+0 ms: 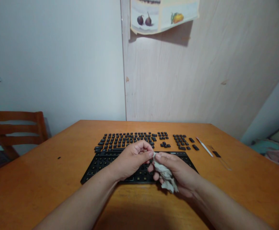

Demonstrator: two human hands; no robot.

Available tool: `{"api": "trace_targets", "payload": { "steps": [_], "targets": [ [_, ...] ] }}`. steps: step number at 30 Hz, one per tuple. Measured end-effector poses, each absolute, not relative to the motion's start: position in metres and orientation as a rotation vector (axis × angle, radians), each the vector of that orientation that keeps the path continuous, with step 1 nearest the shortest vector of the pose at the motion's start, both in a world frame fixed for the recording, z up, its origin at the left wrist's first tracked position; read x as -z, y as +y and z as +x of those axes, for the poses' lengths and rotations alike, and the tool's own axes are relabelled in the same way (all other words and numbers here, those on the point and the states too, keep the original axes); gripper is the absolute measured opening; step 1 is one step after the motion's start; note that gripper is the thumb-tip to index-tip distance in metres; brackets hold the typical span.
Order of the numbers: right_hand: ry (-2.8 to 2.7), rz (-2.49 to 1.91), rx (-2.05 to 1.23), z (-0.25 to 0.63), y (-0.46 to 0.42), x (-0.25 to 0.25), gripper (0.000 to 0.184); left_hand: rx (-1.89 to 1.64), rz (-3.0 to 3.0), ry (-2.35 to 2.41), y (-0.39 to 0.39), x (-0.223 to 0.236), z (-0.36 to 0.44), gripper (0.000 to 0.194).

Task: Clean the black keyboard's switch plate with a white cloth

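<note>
My right hand (178,171) is closed around a crumpled whitish tissue (165,177), whose loose end hangs below the fingers. Thumb and forefinger of my left hand (134,158) are pinched at the tissue's upper tip, touching it; whether anything small is tucked inside is hidden. Both hands are held above a black keyboard (101,166) with its keycaps taken off and the switches bare. Its middle is partly covered by my hands. Behind it, loose black keycaps (122,139) lie in rows that follow the keyboard's layout.
More keycaps (180,140) lie in a block at the right, beside a white pen-like stick (204,147) and a thin wire tool with a dark handle (216,154). A small dark piece (59,157) rests on the wooden table (34,179) at left. A chair (17,129) stands beyond the left edge.
</note>
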State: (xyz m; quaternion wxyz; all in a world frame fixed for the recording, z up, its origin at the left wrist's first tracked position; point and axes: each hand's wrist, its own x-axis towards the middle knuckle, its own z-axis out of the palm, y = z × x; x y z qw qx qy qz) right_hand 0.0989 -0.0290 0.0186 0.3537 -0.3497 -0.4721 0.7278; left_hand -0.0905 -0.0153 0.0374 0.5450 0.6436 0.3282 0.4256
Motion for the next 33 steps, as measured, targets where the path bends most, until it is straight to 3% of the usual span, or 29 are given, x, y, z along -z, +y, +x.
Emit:
{"api": "trace_targets", "payload": {
  "steps": [8,18,21,25,29,33],
  "targets": [
    [-1.125,-0.920,-1.764,0.098,-0.024,-0.013,0.027,-1.038,1.668,0.855,-0.010,-0.032,-0.091,0.025],
    [-1.619,-0.975,-1.155,0.097,-0.028,-0.004,0.027,-0.780,1.322,1.143,-0.015,-0.024,-0.084,0.073],
    [-1.793,-0.953,-0.923,0.097,-0.031,-0.006,0.021,-0.757,1.278,1.101,-0.019,-0.026,-0.081,0.068],
    [-1.869,-0.965,-0.874,0.096,-0.031,-0.011,0.019,-0.809,1.274,1.011,-0.020,-0.027,-0.080,0.059],
    [-1.824,-1.036,-0.957,0.098,-0.029,-0.014,0.021,-0.814,1.424,1.031,-0.018,-0.027,-0.083,0.053],
    [-1.608,-1.012,-1.294,0.099,-0.028,-0.015,0.032,-0.813,1.677,1.020,-0.019,-0.031,-0.085,0.048]
  ]
}}
